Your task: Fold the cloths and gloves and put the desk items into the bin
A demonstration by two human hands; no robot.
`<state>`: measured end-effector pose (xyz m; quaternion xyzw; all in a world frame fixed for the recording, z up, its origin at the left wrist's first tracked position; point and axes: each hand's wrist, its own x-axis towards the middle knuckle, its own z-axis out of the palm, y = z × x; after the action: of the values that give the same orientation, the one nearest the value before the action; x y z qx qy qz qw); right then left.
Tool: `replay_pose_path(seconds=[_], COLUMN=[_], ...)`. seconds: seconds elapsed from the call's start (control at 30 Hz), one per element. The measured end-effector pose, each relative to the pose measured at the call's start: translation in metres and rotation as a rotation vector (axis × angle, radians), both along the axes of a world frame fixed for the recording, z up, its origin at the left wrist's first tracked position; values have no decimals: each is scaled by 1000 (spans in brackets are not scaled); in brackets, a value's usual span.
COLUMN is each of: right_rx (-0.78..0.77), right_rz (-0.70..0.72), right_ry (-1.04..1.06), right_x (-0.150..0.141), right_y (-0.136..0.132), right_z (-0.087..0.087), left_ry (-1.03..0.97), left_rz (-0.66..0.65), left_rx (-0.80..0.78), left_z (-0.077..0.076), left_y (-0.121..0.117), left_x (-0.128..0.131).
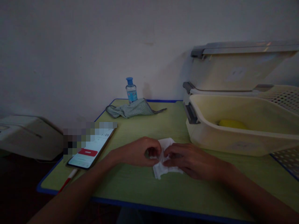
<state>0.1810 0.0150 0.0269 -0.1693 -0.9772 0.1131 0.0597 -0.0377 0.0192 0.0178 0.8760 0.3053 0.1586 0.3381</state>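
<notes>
A crumpled white sheet (pixel 166 171), thin and soft like tissue or cloth, lies on the green tabletop in front of me. My left hand (pixel 142 151) comes in from the left, its fingers curled and thumb tip pinching at the sheet's middle. From the other side my right hand (pixel 190 160) bends its fingers and thumb together onto the same part. The two sets of fingertips almost meet there. Between the hands, part of the sheet is hidden, so its exact kind cannot be told.
On the left lies a phone (pixel 93 146) with its screen lit, near a red-and-white pen (pixel 67 181). A grey-green cloth (pixel 133 109) rests before a blue-capped bottle (pixel 131 91). Cream plastic bins (pixel 224 140) stand at right, the front one holding something yellow (pixel 232 124).
</notes>
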Motion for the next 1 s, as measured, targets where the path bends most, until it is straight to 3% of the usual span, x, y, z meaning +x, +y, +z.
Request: replay_pose_path(seconds=[0.17, 0.4, 0.83, 1.0], right_rx=[27, 4, -74, -97], right_rz=[35, 54, -59, -125], right_ry=[-1, -11, -20, 114], right_x=[-1, -2, 3, 3], right_y=[2, 4, 5, 4], right_z=[-2, -4, 3, 2], left_ry=[14, 108, 245, 250], left_rz=[36, 231, 173, 167], left_rx=[111, 119, 243, 276], left_z=[-5, -12, -11, -12], left_y=[2, -2, -7, -9], left_x=[6, 17, 16, 15])
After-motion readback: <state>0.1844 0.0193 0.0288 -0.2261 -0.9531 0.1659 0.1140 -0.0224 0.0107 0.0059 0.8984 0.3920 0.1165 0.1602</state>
